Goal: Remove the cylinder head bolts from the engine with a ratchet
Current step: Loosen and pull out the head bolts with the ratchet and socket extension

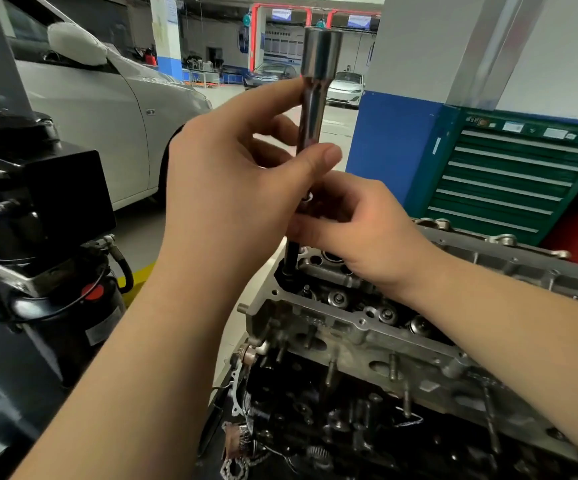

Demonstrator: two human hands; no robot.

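both hands grip socket

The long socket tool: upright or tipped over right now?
Upright. The long socket tool stands nearly vertical, its lower end at the cylinder head; the left hand and right hand grip it.

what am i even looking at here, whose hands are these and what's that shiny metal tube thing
The picture comes from a camera worn on a person's head, looking down at their own two bare hands in a car workshop. The left hand holds a long chrome socket upright, thumb and fingers round its shaft. The right hand pinches the lower end, where a dark bolt hangs down into a hole at the corner of the cylinder head. That grey metal block is the top of an engine. Behind stand a silver car and a green tool cabinet. No ratchet handle is visible.
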